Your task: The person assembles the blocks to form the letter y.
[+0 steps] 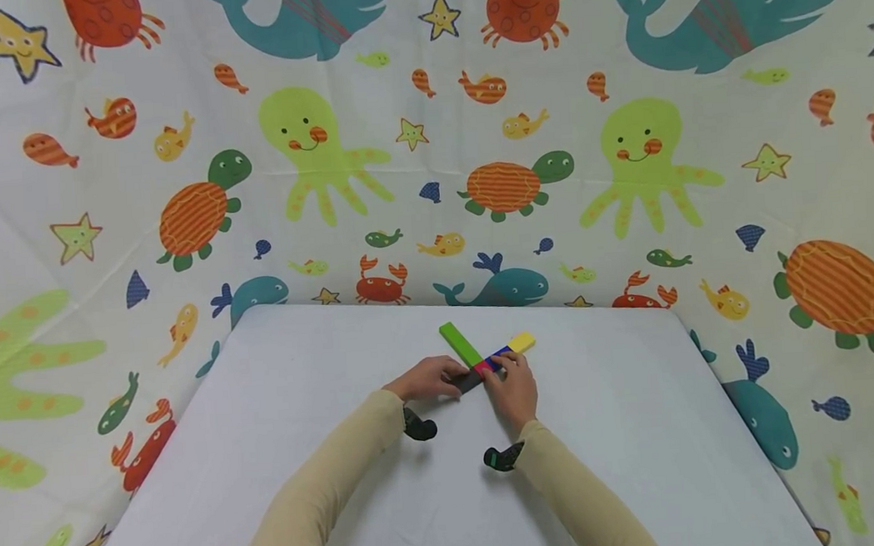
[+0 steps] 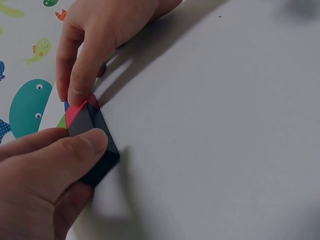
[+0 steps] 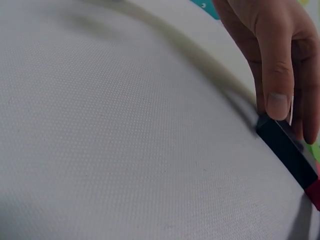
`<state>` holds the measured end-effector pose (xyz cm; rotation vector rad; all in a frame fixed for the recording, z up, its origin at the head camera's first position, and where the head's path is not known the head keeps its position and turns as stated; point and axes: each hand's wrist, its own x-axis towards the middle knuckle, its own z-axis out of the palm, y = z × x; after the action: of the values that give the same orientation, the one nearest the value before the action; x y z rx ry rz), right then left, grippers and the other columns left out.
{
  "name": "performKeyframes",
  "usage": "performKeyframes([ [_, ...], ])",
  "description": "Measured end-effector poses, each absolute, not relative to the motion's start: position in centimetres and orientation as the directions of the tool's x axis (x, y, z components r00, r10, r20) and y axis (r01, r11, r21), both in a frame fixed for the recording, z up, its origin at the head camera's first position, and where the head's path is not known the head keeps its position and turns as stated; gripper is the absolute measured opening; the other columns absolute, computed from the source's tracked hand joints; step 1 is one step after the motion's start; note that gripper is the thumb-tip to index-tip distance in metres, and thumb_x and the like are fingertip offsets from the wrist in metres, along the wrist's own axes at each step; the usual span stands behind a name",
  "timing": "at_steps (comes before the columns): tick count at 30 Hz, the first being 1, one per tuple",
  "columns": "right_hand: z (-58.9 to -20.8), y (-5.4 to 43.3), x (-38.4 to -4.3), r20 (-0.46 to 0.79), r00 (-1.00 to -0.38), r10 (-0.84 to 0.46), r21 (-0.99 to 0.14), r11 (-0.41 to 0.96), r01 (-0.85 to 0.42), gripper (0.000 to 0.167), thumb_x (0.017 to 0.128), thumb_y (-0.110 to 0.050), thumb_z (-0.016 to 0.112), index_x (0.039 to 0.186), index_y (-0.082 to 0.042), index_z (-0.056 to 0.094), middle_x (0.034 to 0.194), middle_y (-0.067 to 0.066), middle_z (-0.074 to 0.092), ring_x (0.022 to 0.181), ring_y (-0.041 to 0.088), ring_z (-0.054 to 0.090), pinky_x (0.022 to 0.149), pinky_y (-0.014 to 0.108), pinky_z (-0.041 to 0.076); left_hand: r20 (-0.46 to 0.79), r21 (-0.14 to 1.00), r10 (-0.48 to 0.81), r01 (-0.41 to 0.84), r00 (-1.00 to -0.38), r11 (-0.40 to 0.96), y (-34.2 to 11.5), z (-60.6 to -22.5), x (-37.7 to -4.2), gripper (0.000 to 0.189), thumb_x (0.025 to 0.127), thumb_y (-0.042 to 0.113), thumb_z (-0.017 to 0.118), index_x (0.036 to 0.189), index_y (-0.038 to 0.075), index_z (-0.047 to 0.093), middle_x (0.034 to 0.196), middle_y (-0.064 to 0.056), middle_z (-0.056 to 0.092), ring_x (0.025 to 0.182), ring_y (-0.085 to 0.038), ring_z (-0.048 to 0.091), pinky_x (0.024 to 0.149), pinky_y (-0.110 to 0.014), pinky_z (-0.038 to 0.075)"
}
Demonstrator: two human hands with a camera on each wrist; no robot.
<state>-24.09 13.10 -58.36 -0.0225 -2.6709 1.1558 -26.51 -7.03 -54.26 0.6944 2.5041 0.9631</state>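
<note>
My left hand pinches the dark end block of a row of coloured blocks. In the left wrist view its thumb lies on the dark block. My right hand holds the red block, its fingertips right at the joint with the dark block. A blue block passes under the right fingers, partly hidden. Beyond it, a yellow block forms the far right end. A green block slants away from the red one toward the back left.
The blocks lie on a white-covered table, toward its back edge. Behind and beside it hangs a cloth printed with sea animals. Dark straps with small devices sit at both wrists.
</note>
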Motion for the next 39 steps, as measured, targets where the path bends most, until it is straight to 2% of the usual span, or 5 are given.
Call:
performKeyframes([
  [11,-58.5,13.1,-23.9,0.244,-0.965,0.094,-0.722,0.682,-0.116,0.037,0.09,-0.027,0.072,0.12,-0.006,0.069,0.128,0.013,0.056,0.112,0.029,0.056,0.097,0.046,0.045,-0.186,0.72,0.514,0.24,-0.837,0.651,-11.8,-53.4,-24.4,0.048,0.088,0.022,0.074,0.133,0.013,0.06,0.125,-0.003,0.061,0.116,-0.021,0.057,0.097,-0.039,0.047],
  [15,-58.5,13.1,-23.9,0.261,-0.961,0.095,-0.724,0.678,-0.13,0.036,0.089,-0.026,0.073,0.119,-0.006,0.07,0.127,0.013,0.056,0.111,0.029,0.058,0.095,0.046,0.046,-0.207,0.726,0.536,0.239,-0.818,0.645,-14.2,-53.2,-22.9,0.044,0.087,0.022,0.075,0.129,0.012,0.064,0.125,-0.002,0.061,0.115,-0.022,0.057,0.096,-0.04,0.048],
  [24,-58.7,13.0,-24.1,0.235,-0.967,0.1,-0.732,0.672,-0.109,0.038,0.09,-0.027,0.072,0.121,-0.006,0.069,0.129,0.014,0.054,0.114,0.029,0.055,0.098,0.046,0.044,-0.265,0.683,0.571,0.266,-0.777,0.68,-18.1,-53.3,-19.8,0.036,0.086,0.022,0.076,0.12,0.018,0.069,0.118,0.006,0.06,0.105,-0.016,0.056,0.088,-0.036,0.049],
  [31,-58.7,13.0,-24.0,0.25,-0.961,0.116,-0.74,0.664,-0.112,0.037,0.087,-0.025,0.074,0.118,-0.004,0.07,0.126,0.015,0.056,0.105,0.028,0.059,0.092,0.045,0.048,-0.26,0.67,0.593,0.3,-0.762,0.679,-19.5,-53.2,-18.4,0.033,0.084,0.019,0.078,0.116,0.016,0.071,0.11,0.003,0.057,0.1,-0.017,0.055,0.085,-0.035,0.048],
  [39,-58.6,13.0,-23.9,0.243,-0.964,0.111,-0.739,0.664,-0.11,0.039,0.088,-0.027,0.073,0.12,-0.005,0.069,0.127,0.014,0.055,0.106,0.027,0.058,0.092,0.044,0.048,-0.262,0.678,0.613,0.31,-0.745,0.667,-20.1,-53.1,-17.7,0.027,0.083,0.014,0.078,0.11,0.015,0.073,0.101,0.002,0.057,0.095,-0.013,0.056,0.083,-0.031,0.047],
])
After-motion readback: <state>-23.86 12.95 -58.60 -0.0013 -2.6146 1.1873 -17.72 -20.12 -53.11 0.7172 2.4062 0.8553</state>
